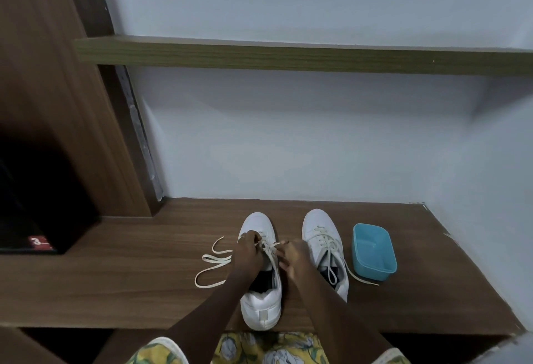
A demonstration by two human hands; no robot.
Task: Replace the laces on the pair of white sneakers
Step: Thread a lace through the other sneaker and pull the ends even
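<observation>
Two white sneakers stand toes away from me on the wooden desk [144,285]. My left hand [248,251] and my right hand [294,257] are both over the left sneaker [261,306], each pinching its cream lace [269,248] near the upper eyelets. A loose cream lace [213,265] lies in loops on the desk left of that shoe. The right sneaker [323,236] is laced, with its lace ends untied; one end trails to the right across the desk.
A blue plastic tub [375,251] sits just right of the right sneaker. A wooden shelf [288,55] runs along the wall above. A tall wooden cabinet [57,104] stands at the left. The desk's front edge is close to my lap.
</observation>
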